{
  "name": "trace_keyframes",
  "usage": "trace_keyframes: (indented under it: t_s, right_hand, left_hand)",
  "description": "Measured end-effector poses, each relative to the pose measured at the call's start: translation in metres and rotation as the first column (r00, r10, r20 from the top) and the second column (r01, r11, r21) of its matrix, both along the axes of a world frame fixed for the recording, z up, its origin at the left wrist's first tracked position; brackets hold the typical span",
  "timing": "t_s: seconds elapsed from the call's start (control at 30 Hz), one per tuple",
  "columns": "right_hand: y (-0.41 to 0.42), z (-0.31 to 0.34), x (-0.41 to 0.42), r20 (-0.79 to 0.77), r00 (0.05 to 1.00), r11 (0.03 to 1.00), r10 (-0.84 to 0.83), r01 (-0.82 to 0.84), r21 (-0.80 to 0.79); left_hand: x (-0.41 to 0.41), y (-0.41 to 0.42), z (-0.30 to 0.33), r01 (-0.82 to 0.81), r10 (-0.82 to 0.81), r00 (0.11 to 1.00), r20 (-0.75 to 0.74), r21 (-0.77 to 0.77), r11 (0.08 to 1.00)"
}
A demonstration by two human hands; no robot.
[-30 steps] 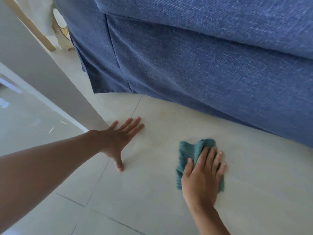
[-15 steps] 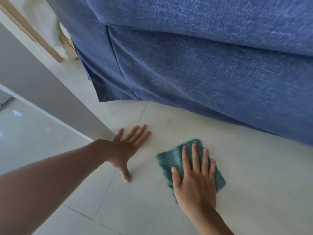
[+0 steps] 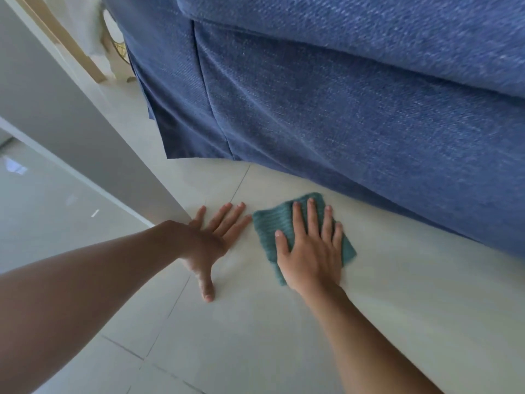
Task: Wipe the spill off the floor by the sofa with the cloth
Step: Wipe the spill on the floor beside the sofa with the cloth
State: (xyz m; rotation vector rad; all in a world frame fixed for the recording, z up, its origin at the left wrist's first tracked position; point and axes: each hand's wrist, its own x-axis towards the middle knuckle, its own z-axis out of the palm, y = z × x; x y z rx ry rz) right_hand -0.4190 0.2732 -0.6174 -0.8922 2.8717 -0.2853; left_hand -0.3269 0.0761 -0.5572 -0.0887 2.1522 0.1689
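A teal ribbed cloth (image 3: 265,231) lies flat on the pale tiled floor (image 3: 284,336), just in front of the blue sofa (image 3: 341,115). My right hand (image 3: 309,251) presses down on the cloth with its fingers spread, covering most of it. My left hand (image 3: 213,240) rests flat on the bare tile just left of the cloth, fingers apart and holding nothing; its fingertips almost reach the cloth's left edge. No spill shows on the floor around the cloth.
The sofa's fabric skirt (image 3: 199,132) hangs down to the floor behind my hands. A grey wall corner (image 3: 85,132) with a white baseboard stands at the left, close to my left wrist. A wooden leg (image 3: 82,55) and pale fabric show at the far upper left.
My right hand has slid the cloth to the left and toward the sofa, so it now lies right beside my left hand. My left hand has stayed planted on the floor.
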Motion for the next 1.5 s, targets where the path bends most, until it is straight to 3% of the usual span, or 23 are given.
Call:
trace_keyframes:
  t_s: [0.07, 0.1, 0.17, 0.27, 0.33, 0.43, 0.5, 0.63, 0.77, 0.8, 0.87, 0.93, 0.97, 1.0, 1.07, 1.13, 1.2, 1.27, 1.33, 1.4, 1.43, 1.5]
  right_hand:
    - [-0.018, 0.001, -0.031, 0.004, 0.995, 0.994, 0.103, -0.103, 0.038]
    - [-0.019, -0.001, -0.044, 0.001, 0.997, 0.996, 0.078, -0.078, 0.045]
    - [0.001, -0.005, -0.053, -0.007, 0.993, 0.993, -0.114, 0.114, 0.026]
    - [0.052, -0.001, -0.004, -0.036, 0.929, 0.929, -0.369, 0.369, -0.003]
    - [0.060, 0.001, 0.038, -0.063, 0.960, 0.962, -0.272, 0.273, 0.017]
    - [0.036, -0.001, 0.035, -0.027, 0.996, 0.996, 0.086, -0.086, -0.005]
    - [0.024, -0.003, 0.004, -0.035, 0.992, 0.993, 0.118, -0.118, -0.004]
    - [0.076, -0.013, -0.028, -0.062, 0.957, 0.957, -0.282, 0.285, 0.045]
    - [0.112, -0.007, 0.039, -0.052, 0.846, 0.846, -0.531, 0.532, 0.021]
    - [0.103, -0.005, 0.062, -0.040, 0.871, 0.871, -0.490, 0.491, 0.009]
    - [0.081, -0.005, 0.099, -0.020, 0.978, 0.978, -0.210, 0.209, -0.014]
    - [0.064, 0.000, 0.088, -0.009, 0.998, 0.997, 0.056, -0.057, -0.053]
    - [0.064, 0.000, 0.063, -0.004, 0.997, 0.995, 0.081, -0.081, -0.060]
    - [0.071, -0.002, 0.038, -0.013, 0.999, 0.998, 0.038, -0.038, -0.043]
    - [0.109, -0.009, -0.006, -0.046, 0.969, 0.970, -0.244, 0.244, 0.005]
    - [0.158, -0.011, -0.008, -0.040, 0.828, 0.829, -0.560, 0.560, -0.006]
    - [0.176, -0.005, 0.043, -0.062, 0.701, 0.703, -0.711, 0.711, -0.022]
    - [0.159, -0.003, 0.103, -0.052, 0.762, 0.764, -0.645, 0.645, -0.022]
    - [0.130, 0.001, 0.129, -0.006, 0.938, 0.938, -0.346, 0.345, -0.026]
    - [0.123, 0.002, 0.098, 0.029, 0.998, 0.998, -0.059, 0.059, -0.010]
    - [0.131, -0.001, 0.074, 0.026, 0.999, 0.999, -0.036, 0.036, 0.008]
    - [0.158, -0.007, 0.038, -0.058, 0.958, 0.959, -0.280, 0.282, 0.031]
  left_hand:
    - [0.001, -0.001, -0.001, 0.000, 0.000, 1.000, -0.007, 0.008, 1.000]
    - [0.002, -0.003, -0.003, -0.002, 0.002, 1.000, -0.016, 0.011, 1.000]
    - [0.001, -0.003, -0.003, -0.004, 0.004, 1.000, -0.015, 0.012, 1.000]
    - [0.002, -0.002, -0.003, -0.003, 0.003, 1.000, -0.003, 0.008, 1.000]
    - [0.003, -0.003, -0.005, -0.006, 0.006, 1.000, -0.011, 0.002, 1.000]
    - [0.001, -0.001, -0.003, 0.008, -0.008, 1.000, -0.003, -0.028, 1.000]
    - [0.001, 0.001, -0.002, 0.002, -0.002, 1.000, 0.002, -0.042, 0.999]
    - [0.002, 0.006, 0.004, -0.015, 0.015, 1.000, 0.011, -0.056, 0.998]
    - [0.002, 0.006, 0.006, -0.016, 0.017, 1.000, 0.017, -0.061, 0.998]
    - [0.001, 0.006, 0.006, -0.013, 0.014, 1.000, 0.018, -0.062, 0.998]
    - [0.001, 0.007, 0.007, -0.022, 0.023, 0.999, 0.023, -0.064, 0.998]
    - [0.002, 0.007, 0.005, -0.037, 0.038, 0.999, 0.013, -0.066, 0.997]
    - [0.003, 0.007, 0.004, -0.042, 0.042, 0.999, 0.000, -0.068, 0.997]
    - [0.004, 0.006, 0.003, -0.044, 0.043, 0.999, -0.015, -0.070, 0.997]
    - [0.004, 0.007, 0.005, -0.051, 0.049, 0.998, -0.033, -0.067, 0.996]
    - [0.004, 0.011, 0.007, -0.076, 0.074, 0.997, -0.028, -0.058, 0.995]
    - [0.003, 0.015, 0.006, -0.103, 0.103, 0.995, -0.006, -0.054, 0.993]
    - [-0.001, 0.018, 0.004, -0.113, 0.113, 0.994, 0.001, -0.064, 0.992]
    - [-0.002, 0.020, 0.002, -0.121, 0.121, 0.993, -0.004, -0.065, 0.990]
    - [0.000, 0.021, 0.000, -0.137, 0.135, 0.990, -0.028, -0.061, 0.989]
    - [0.001, 0.022, -0.001, -0.144, 0.141, 0.989, -0.048, -0.056, 0.988]
    - [0.004, 0.024, -0.002, -0.154, 0.150, 0.986, -0.072, -0.054, 0.987]
